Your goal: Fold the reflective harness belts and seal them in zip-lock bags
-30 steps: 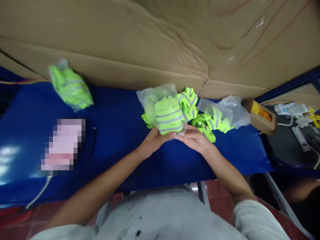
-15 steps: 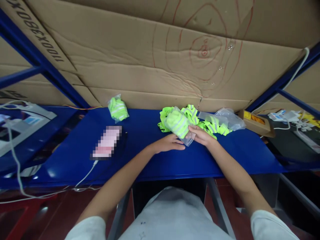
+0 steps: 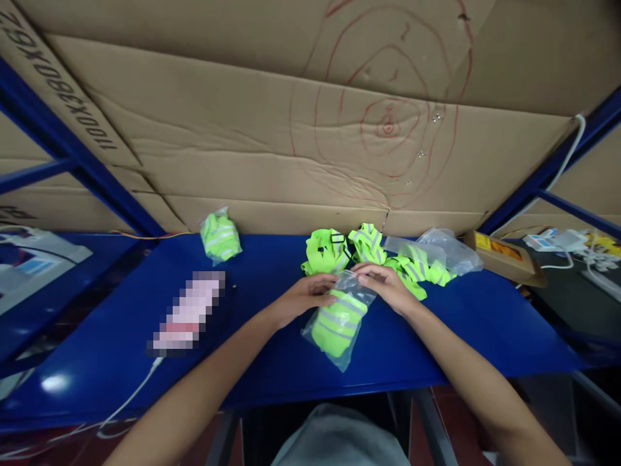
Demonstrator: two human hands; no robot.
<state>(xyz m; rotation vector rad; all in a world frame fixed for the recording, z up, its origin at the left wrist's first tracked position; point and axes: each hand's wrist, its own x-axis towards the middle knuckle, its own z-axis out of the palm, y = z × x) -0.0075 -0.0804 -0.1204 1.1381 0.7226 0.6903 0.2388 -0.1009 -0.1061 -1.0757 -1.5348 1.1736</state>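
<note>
Both hands pinch the mouth of the clear bag (image 3: 338, 321): left hand (image 3: 305, 296) at its left corner, right hand (image 3: 383, 283) at its right. The bag, holding a folded neon vest, hangs below the fingers over the blue table (image 3: 485, 336).

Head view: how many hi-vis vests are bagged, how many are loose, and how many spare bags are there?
Bagged vests: 2, the held bagged vest in left hand and right hand, and a second bagged vest back left.
Loose vests: about 3, tangled.
Spare clear bags: 2, by the pile.
Total: about 7.
</note>
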